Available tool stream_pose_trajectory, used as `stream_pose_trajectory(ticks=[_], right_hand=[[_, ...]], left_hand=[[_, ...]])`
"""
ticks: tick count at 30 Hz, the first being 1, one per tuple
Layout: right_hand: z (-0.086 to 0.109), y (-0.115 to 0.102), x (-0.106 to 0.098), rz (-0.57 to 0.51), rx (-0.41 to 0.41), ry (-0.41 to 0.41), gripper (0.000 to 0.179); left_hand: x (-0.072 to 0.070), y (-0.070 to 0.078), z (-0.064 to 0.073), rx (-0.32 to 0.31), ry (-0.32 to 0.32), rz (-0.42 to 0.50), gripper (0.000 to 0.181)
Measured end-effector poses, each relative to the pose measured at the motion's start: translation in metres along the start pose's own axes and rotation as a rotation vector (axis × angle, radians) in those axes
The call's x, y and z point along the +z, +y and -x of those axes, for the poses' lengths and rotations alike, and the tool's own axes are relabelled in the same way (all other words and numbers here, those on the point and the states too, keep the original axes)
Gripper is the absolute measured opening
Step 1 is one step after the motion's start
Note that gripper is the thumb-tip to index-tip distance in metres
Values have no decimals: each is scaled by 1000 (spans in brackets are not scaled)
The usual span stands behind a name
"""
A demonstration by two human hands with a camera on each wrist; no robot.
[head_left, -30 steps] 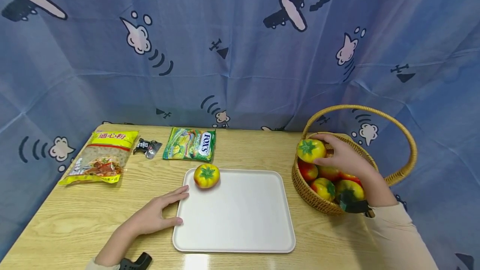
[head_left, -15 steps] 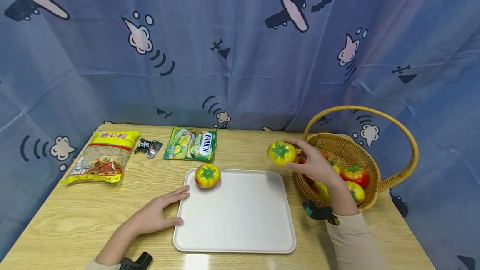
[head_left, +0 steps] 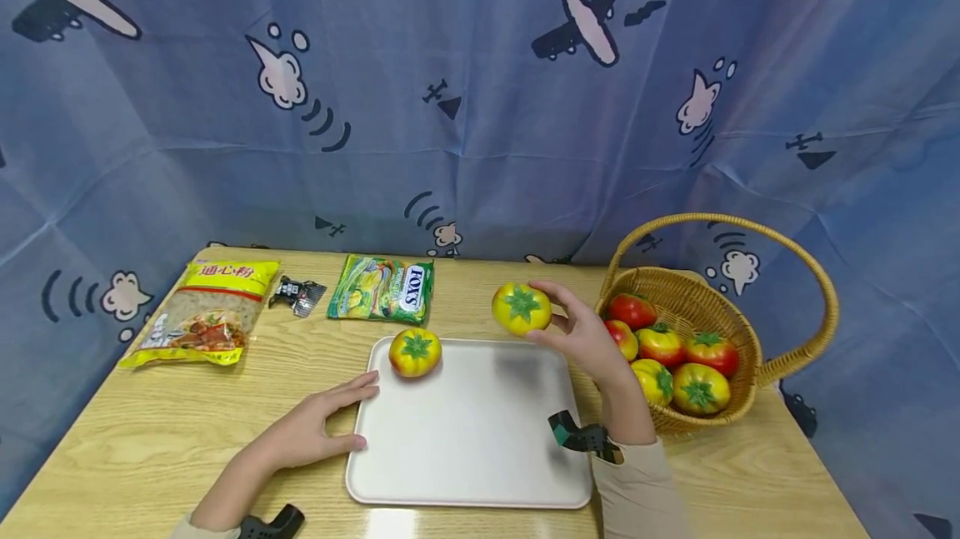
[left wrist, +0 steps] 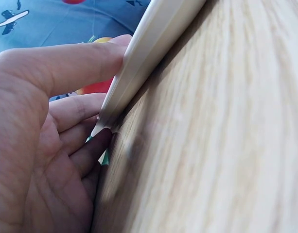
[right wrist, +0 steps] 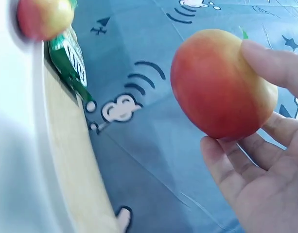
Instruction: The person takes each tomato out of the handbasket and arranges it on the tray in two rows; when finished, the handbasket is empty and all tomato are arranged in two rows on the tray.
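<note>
Tabletop (head_left: pixel 112 447), FOX'S packet (head_left: pixel 381 289), 通心粉 bag (head_left: pixel 206 314), held fruit (head_left: pixel 519 309)

Curtained booth — airplane-print cloth (head_left: pixel 390 172), wooden table (head_left: pixel 127 447)

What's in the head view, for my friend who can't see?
The right hand holds a tomato near a white tray bearing a second tomato; the left hand touches the tray. At right is a wicker basket of tomatoes.
</note>
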State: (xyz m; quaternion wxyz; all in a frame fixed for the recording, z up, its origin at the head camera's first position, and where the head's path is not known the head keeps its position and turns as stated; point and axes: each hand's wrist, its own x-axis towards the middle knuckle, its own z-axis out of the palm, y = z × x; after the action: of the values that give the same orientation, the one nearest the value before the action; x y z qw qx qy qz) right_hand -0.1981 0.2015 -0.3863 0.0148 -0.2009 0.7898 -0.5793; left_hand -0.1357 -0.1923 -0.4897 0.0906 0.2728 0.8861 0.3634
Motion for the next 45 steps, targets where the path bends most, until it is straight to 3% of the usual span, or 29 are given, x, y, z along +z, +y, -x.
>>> stream_pose_trajectory(ticks=[9,17,23,31,45], right_hand=[[-6,9,26,0,19,-64,65],[-12,24,45,30,118,-104,68],[-14,39,57,99,135,-161,68],[-15,47,67,193,178,-185,66],[-15,53,73,205,200,-191,70]], left_hand=[[3,-1,4,-8,21,-3,69],[1,0,-1,-23,6,22,71],[1,0,-2,-26,-2,22,71],[1,1,-1,-5,11,2,69],[0,3,0,11,18,-25,67]])
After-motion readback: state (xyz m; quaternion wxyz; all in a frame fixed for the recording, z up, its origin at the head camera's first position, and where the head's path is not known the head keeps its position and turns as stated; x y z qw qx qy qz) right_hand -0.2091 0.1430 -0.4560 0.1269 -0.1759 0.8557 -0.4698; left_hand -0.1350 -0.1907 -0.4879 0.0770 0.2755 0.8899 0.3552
